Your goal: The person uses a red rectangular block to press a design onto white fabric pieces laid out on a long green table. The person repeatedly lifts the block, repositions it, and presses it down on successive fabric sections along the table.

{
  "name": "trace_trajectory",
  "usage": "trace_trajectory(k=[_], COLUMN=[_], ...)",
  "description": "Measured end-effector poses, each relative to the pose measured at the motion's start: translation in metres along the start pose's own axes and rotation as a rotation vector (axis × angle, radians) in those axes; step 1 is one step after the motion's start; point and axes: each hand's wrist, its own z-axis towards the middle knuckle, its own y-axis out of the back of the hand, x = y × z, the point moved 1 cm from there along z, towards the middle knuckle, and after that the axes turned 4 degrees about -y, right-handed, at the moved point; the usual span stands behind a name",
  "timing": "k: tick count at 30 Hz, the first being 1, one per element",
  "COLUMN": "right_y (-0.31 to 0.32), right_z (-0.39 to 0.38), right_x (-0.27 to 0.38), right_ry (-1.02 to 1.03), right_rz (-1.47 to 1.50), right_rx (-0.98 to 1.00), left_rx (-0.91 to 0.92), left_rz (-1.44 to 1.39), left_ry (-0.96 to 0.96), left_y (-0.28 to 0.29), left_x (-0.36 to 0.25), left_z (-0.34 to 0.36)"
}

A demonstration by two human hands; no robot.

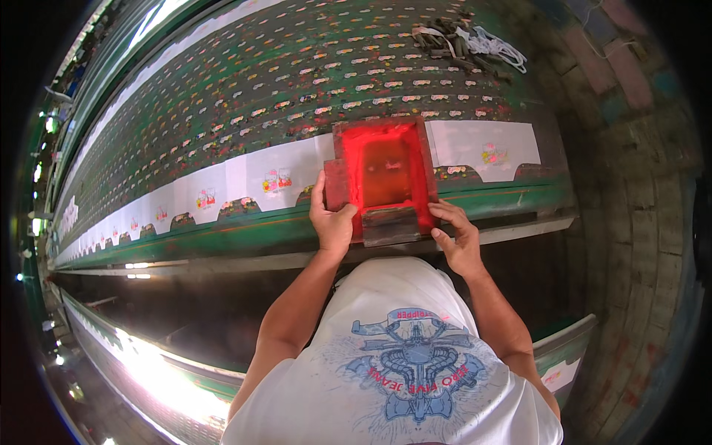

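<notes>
A rectangular wooden printing frame (386, 163) with red-coated inner edges and an orange-red middle lies over a row of white cut pieces (482, 148) on the long green table (519, 193). My left hand (330, 219) grips the frame's left side, thumb on its lower corner. My right hand (456, 233) has bent fingers at the lower right corner of the frame, holding that edge. The white pieces run along the near edge to the far left, several bearing small pink-and-red printed pictures.
A pile of dark blocks (449, 44) with white cord (504, 55) lies at the back right of the table. Rows of small coloured marks cover the green top. A second long table (167, 371) runs behind me. A brick floor (630, 222) shows at the right.
</notes>
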Motion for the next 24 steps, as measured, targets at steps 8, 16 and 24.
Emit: trace_trajectory(k=[8,16,24], right_y=[0.036,-0.007,-0.027], right_z=[0.025,0.038,0.052], right_x=[0.03,0.062,0.065], right_ry=[0.151,0.473,0.541], right_rz=[-0.184,-0.532,-0.736], right_rx=[0.048,0.388,0.377], left_rx=[-0.047,-0.029,-0.025], left_rz=[-0.009,-0.07,-0.103], left_ry=[0.054,0.087,0.071], left_y=[-0.017,-0.015,-0.014], left_x=[-0.005,-0.004,0.001], left_z=[-0.008,-0.007,-0.007])
